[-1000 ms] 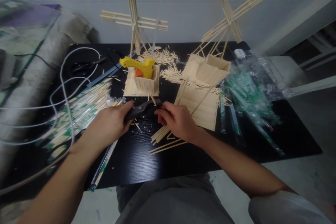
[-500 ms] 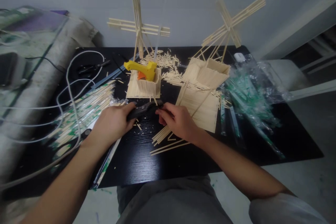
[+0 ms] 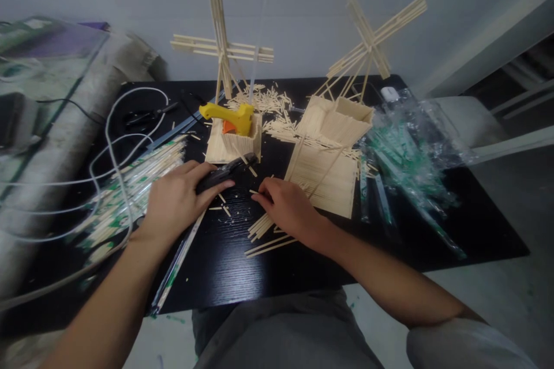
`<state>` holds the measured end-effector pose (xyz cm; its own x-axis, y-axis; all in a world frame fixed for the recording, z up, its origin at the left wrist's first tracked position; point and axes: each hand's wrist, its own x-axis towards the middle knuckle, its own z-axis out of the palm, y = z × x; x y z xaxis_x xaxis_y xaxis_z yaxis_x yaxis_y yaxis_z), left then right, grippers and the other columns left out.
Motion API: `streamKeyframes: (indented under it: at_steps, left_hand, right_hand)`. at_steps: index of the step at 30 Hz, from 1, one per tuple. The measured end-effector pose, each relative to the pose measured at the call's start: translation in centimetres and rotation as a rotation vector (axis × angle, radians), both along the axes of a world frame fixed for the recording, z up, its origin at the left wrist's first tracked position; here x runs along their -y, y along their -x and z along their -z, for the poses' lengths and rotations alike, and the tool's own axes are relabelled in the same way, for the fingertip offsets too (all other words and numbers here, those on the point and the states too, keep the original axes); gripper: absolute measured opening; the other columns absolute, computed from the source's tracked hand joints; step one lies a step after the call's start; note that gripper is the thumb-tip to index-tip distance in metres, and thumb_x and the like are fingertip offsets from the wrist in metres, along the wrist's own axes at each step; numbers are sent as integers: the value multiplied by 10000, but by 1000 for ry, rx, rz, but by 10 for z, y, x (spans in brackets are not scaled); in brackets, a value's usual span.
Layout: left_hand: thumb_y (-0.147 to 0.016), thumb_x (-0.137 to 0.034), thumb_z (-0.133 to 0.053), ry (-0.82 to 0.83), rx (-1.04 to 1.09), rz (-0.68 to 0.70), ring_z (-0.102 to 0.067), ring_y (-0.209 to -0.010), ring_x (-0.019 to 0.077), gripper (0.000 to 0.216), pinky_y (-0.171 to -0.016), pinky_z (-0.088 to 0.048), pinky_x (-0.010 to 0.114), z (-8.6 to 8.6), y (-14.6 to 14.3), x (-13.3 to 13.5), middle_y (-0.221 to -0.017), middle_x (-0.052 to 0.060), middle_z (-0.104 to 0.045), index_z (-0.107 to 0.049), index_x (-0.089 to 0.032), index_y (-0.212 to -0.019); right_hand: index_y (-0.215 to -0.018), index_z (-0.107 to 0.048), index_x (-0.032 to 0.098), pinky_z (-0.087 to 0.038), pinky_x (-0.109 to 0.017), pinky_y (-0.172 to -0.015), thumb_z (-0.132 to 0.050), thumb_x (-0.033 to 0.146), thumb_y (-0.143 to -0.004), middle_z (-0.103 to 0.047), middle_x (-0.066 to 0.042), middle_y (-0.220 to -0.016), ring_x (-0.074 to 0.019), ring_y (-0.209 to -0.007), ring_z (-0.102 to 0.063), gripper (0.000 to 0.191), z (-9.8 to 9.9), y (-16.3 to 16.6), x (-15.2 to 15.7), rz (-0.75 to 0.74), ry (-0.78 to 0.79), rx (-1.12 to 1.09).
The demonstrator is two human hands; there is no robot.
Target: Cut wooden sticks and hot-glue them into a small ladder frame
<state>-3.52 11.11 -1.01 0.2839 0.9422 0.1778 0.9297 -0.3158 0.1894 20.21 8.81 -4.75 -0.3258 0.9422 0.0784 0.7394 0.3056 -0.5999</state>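
The left hand [image 3: 175, 199] is gripping a cutter [image 3: 224, 173], on the near side of the glue gun [image 3: 244, 119]. To its right, the right hand [image 3: 288, 204] is pinching a stick [image 3: 254, 191] beside the panel [image 3: 340, 189].

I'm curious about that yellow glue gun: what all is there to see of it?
The yellow glue gun looks like plastic, with an orange trigger and a long, clear rod rising from it. It rests in an open-topped box built of pale sticks, apparently nose-down, its handle jutting toward the picture's left. The nozzle is hidden inside.
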Motion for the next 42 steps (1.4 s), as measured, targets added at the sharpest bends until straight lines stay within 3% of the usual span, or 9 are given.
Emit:
streamKeyframes:
  at_steps: [5, 9, 15, 19, 22, 30, 33, 37, 42]
  left_hand:
    - [-973, -722, -440, 72, 18, 5, -674, -822, 267, 599, -692, -422, 339, -1, 0, 0, -882, 91, -740, -724, -194, -958]
    - [-984, -704, -345, 191, -4, 3, -609, -665, 236, 618, -651, -384, 339, -5, -2, 1, -710, 68, -674, -650, -203, -788]
    - [-990, -685, -309, 198, -43, 54, -601, -670, 236, 614, -634, -335, 346, -6, -10, 3, -704, 74, -665, -600, -213, -725]
    - [-981, -709, -302, 237, -46, 56, -593, -673, 244, 638, -622, -323, 350, -6, -12, 4, -695, 80, -652, -598, -215, -706]
    - [-971, -725, -312, 241, -40, 44, -587, -666, 244, 644, -617, -322, 351, -6, -12, 6, -687, 80, -640, -581, -218, -679]
    - [-949, -783, -363, 179, -100, -81, -526, -574, 223, 687, -572, -274, 335, -9, -7, 0, -595, 74, -604, -600, -226, -624]
    - [-968, -739, -403, 200, 59, -136, -530, -592, 209, 646, -593, -314, 329, -10, -3, -3, -605, 54, -610, -651, -210, -692]
    - [-918, -677, -585, 273, 554, -166, -491, -595, 154, 522, -566, -351, 287, -6, -7, 2, -633, -3, -585, -652, -192, -740]
    - [-821, -586, -779, 477, 993, -146, -454, -550, 120, 436, -506, -324, 256, 1, -19, 11, -648, -14, -589, -782, -176, -967]
  right_hand:
    - [-1158, -646, 163, -549, -296, -677, -810, 347, -921, -717, -35, -889, -154, -677, -647, 342, -3, 0, 1, 81, -58, -355]
    - [-1465, -494, 233, -589, -245, -596, -886, 364, -825, -664, -110, -1281, -169, -848, -707, 762, -18, -4, 2, 39, -23, -667]
    - [-1246, -708, 244, -643, -269, -726, -731, 200, -926, -712, -77, -1264, -163, -899, -732, 324, -28, -11, -1, -79, 108, -752]
    - [-1200, -740, 219, -660, -257, -668, -726, 125, -878, -780, -41, -1033, -172, -842, -783, 336, -22, -12, -5, -48, 353, -916]
    - [-1187, -749, 217, -678, -259, -676, -772, 132, -844, -787, -49, -1140, -166, -834, -800, 354, -21, -11, -6, -42, 439, -1010]
    - [-1202, -731, 221, -710, -320, -828, -814, 207, -863, -804, -25, -1027, -184, -867, -817, 349, -21, -12, -4, 8, 345, -1003]
    - [-1235, -710, 240, -713, -321, -829, -798, 212, -893, -801, -24, -1058, -188, -900, -819, 355, -23, -10, -1, 6, 290, -1038]
    - [-1216, -707, 239, -717, -326, -802, -829, 206, -863, -795, -4, -963, -182, -828, -815, 375, -24, -5, 4, -10, 405, -1040]
    - [-1140, -708, 218, -713, -283, -758, -848, 196, -824, -765, -35, -1208, -159, -863, -815, 346, -19, 1, 8, -122, 587, -1101]
